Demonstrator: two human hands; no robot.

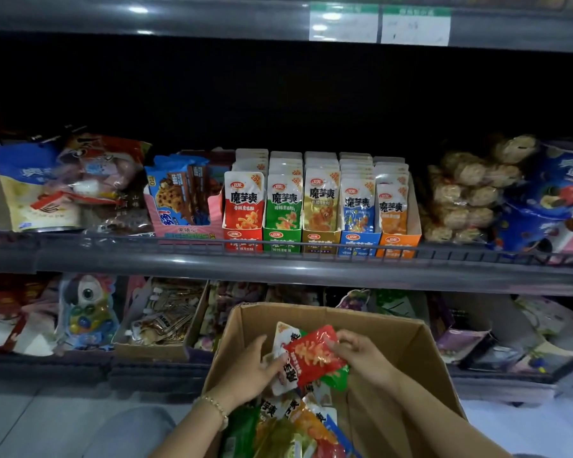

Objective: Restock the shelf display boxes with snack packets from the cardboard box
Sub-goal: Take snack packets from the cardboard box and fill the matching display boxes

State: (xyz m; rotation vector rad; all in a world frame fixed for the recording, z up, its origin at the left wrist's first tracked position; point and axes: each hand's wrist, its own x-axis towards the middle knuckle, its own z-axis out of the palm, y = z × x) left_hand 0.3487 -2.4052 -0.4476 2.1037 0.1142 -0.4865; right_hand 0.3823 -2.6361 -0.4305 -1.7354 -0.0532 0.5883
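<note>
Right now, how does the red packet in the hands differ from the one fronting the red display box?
The held red packet is tilted and crumpled, pinched by the right hand; the shelf red packet stands upright and flat in the red display box. Both share red snack artwork.

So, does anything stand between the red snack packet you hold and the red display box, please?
Only the grey shelf rail crosses before the red cardboard display box; above it the red snack packet has clear passage.

Left hand (249,368), right hand (364,356): both curled
</note>
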